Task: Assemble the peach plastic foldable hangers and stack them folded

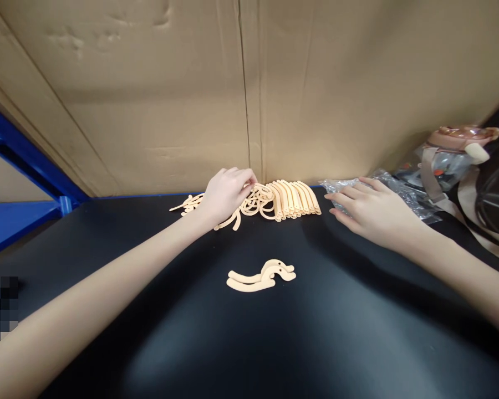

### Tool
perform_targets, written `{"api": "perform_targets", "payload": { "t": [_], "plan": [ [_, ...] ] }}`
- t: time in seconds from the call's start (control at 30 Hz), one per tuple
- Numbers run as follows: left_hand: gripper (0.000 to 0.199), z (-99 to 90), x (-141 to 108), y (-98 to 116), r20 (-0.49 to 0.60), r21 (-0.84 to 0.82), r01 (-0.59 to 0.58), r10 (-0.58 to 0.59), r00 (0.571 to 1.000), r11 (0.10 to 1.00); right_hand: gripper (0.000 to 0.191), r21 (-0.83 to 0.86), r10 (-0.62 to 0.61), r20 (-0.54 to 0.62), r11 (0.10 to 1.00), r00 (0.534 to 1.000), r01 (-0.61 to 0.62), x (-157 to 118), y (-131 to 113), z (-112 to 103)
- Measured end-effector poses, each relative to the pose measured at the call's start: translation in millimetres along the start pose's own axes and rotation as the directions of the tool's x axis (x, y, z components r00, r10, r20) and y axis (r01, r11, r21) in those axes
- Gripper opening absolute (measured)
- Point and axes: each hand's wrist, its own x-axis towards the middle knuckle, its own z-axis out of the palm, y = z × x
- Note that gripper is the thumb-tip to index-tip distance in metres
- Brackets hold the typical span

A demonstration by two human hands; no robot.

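Observation:
At the loose pile of pale curved wooden pieces [249, 208], my left hand [229, 191] reaches down with its fingers curled together. The fingertips are partly hidden, so what they pinch cannot be made out. A neat row of stacked curved wooden strips [295, 198] stands just right of the pile. My right hand [368, 213] holds nothing; its fingers are spread near the right end of the row, over the edge of a clear plastic bag [419, 208]. Nearer to me, two S-shaped wooden pieces [253, 282] with small holes lie overlapping.
The black tabletop [183, 332] meets a tall cardboard wall [170, 111] at the back. A clear bottle [449, 160] with a pinkish lid and a beige strap stands at the right. Blue metal framing [29, 160] is on the left, with a pixelated patch below it.

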Motion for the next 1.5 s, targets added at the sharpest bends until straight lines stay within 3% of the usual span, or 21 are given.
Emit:
{"api": "perform_targets", "payload": {
  "t": [0.47,0.67,0.93,1.1,1.27,1.4,1.5],
  "plan": [
    [0.019,17.7,-14,-12,0.179,-0.121,-0.097,0.118,0.977,0.988,0.031,-0.01,-0.075,-0.025,0.997,0.997,0.075,3,-13,-1],
    [0.027,20.0,2,-24,0.246,-0.06,0.022,-0.007,0.969,0.998,0.029,0.009,-0.102,-0.007,0.995,0.995,0.102,4,-15,1],
    [0.025,31.3,28,-35,0.412,0.0,0.052,-0.048,0.91,0.999,0.029,0.05,-0.099,0.016,0.994,0.995,0.098,2,-19,0],
    [0.025,31.9,31,-30,0.398,0.037,0.071,-0.08,0.914,0.997,0.029,0.065,-0.1,0.024,0.993,0.995,0.099,2,-18,1],
    [0.027,25.8,36,-23,0.31,0.058,0.119,-0.131,0.942,0.991,0.028,0.062,-0.101,0.022,0.993,0.995,0.099,2,-16,4],
    [0.026,4.5,36,-13,0.246,0.011,0.207,-0.203,0.948,0.978,0.028,0.06,-0.102,0.021,0.993,0.995,0.1,1,-15,5],
    [0.025,-17.6,24,3,0.242,-0.078,0.32,-0.293,0.925,0.944,0.029,0.063,-0.106,0.017,0.992,0.994,0.105,2,-16,3]
  ]
}}
